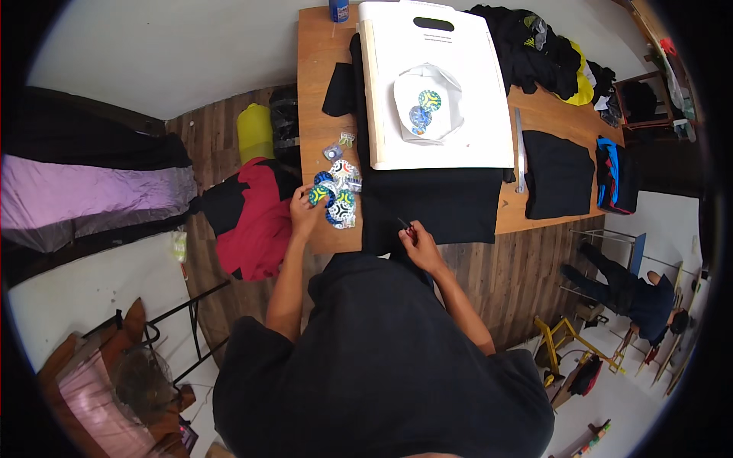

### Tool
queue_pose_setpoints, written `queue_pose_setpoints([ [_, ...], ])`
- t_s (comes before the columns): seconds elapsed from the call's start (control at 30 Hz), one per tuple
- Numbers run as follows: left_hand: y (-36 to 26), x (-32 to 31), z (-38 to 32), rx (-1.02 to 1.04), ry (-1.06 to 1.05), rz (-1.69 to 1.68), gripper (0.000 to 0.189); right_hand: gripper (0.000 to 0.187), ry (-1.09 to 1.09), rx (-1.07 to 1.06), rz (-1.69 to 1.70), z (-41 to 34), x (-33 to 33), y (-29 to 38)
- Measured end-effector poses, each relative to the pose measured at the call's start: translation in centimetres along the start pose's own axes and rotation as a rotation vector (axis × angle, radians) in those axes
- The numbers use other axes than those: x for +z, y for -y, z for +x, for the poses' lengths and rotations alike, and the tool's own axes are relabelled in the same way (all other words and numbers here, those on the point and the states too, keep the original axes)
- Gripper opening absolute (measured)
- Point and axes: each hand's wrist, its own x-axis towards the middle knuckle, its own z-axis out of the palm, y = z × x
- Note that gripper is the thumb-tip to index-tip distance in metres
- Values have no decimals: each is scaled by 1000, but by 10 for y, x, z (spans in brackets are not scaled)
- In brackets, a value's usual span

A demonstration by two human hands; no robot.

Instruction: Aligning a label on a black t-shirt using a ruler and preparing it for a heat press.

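Note:
My left hand point(306, 210) pinches a round green, yellow and blue printed cutout point(319, 196) above the left side of the wooden table. Several similar printed cutouts point(342, 210) lie heaped right beside those fingers. In my right hand point(421, 247) is a small dark-bladed cutting tool point(404, 223) with a bit of red at its handle; its exact kind is too small to tell. That hand is over the black fabric point(429, 200) at the table's front. On a large white panel point(441, 154) with a handle slot lies crumpled white sheet material point(412, 94), with round printed pieces point(428, 101) on it.
A metal ruler point(520, 151) and folded black cloth point(558, 174) lie on the wooden table point(320, 46) at right. Dark garments point(527, 51) are piled behind, and a blue can point(339, 10) stands at the back. Red and black clothing point(257, 217) is at left. Another person point(644, 297) is far right.

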Motion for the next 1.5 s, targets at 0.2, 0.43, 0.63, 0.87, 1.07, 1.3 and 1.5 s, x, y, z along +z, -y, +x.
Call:
queue_pose_setpoints([
  [0.2, -29, 19, 1, 41, 5, -194, 48, 17, -112, -125, 261, 31, 0, -2],
  [0.43, -60, 20, -3, 14, -90, -237, 23, 29, -560, -122, 177, 118, -96, 86],
  [0.63, -62, 32, -28, 31, -153, -215, 22, 49, -563, -143, -98, 189, -133, 89],
  [0.87, -82, 89, -68, -79, -223, -238, 23, 20, -551, -139, 143, 173, -145, 62],
  [1.07, -76, 135, -60, 49, -147, -256, 18, 21, -462, -116, 285, 152, -160, 36],
  [1.3, -134, 193, -57, 104, -111, -239, 15, 24, -342, -242, 188, 136, -173, 52],
  [1.5, -157, 218, -56, 160, -67, -262, 17, 25, -270, -301, 208, 140, -178, 32],
])
